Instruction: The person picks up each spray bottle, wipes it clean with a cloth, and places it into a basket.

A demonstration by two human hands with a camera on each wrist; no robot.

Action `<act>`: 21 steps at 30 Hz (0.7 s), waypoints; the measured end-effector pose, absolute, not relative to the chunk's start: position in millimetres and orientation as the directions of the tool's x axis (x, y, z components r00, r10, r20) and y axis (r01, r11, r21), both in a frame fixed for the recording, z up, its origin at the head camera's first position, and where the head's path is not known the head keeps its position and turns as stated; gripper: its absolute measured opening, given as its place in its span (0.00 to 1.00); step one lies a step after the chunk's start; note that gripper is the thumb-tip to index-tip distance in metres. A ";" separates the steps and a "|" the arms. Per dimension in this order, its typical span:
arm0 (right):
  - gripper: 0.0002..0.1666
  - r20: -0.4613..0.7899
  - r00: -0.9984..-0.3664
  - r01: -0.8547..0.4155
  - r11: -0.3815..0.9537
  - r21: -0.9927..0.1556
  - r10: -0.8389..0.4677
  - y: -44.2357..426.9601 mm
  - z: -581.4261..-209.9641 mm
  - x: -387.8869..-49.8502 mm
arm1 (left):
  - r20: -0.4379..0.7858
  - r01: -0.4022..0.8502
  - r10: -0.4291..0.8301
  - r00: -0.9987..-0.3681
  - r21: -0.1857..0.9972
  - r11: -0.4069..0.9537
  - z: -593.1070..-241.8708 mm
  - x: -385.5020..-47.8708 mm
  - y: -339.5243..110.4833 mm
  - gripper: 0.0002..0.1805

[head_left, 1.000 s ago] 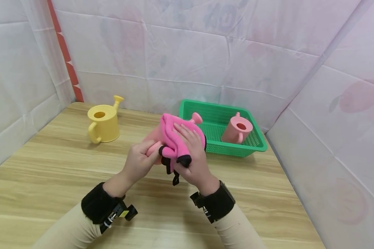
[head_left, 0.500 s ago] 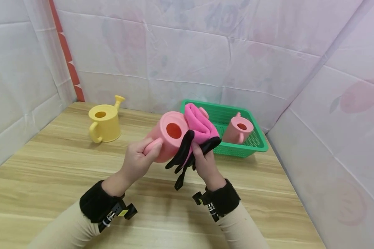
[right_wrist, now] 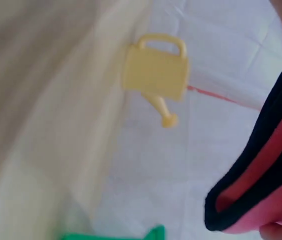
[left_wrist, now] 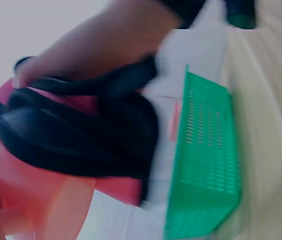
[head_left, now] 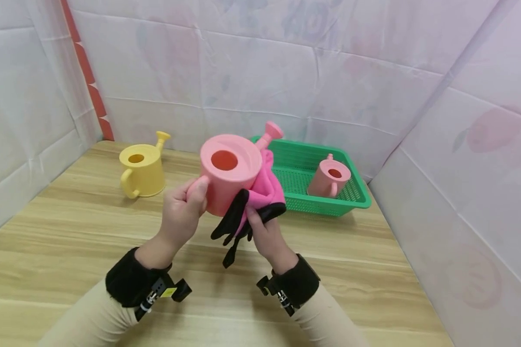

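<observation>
1. Now the left hand (head_left: 180, 212) grips the handle of a pink watering can (head_left: 219, 190), raised above the wooden table (head_left: 91, 231), spout toward the upper right.
2. The right hand (head_left: 267, 238) pinches a bunched pink, black-edged cloth (head_left: 267, 185) against its side.
3. Behind, a smaller-looking pink can (head_left: 323, 180) stands inside the green basket (head_left: 317, 207).
4. A yellow watering can (head_left: 153, 178) stands at the table's far left.

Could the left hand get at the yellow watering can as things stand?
Probably not: the left hand is taken up holding the raised pink can, though nothing visible stands between that hand and the yellow can.
</observation>
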State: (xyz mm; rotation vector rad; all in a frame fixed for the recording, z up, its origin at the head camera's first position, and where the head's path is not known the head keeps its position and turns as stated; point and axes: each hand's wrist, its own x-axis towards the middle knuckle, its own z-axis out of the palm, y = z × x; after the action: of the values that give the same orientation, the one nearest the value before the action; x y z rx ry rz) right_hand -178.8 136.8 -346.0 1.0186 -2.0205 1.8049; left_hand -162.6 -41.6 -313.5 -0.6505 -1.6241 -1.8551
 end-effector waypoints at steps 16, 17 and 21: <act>0.22 0.491 -0.824 -0.481 -0.109 -0.870 -0.283 140.8 -344.6 -187.1 | 0.644 0.615 0.056 -0.763 0.750 -0.243 -310.2 -153.9 -44.9 0.24; 0.23 0.464 -0.842 -0.451 -0.112 -0.885 -0.276 142.8 -343.9 -186.9 | 0.638 0.606 0.066 -0.768 0.755 -0.252 -310.7 -153.2 -44.5 0.24; 0.25 0.371 -0.901 -0.330 -0.199 -0.923 -0.226 149.8 -340.4 -188.4 | 0.633 0.573 0.123 -0.764 0.754 -0.322 -313.0 -152.0 -42.6 0.24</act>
State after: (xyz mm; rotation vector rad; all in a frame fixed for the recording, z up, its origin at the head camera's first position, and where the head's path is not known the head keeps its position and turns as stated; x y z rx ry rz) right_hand -188.4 149.8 -340.4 0.6765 -1.9413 2.2814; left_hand -152.0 -42.6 -313.0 -0.8878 -1.6168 -2.1609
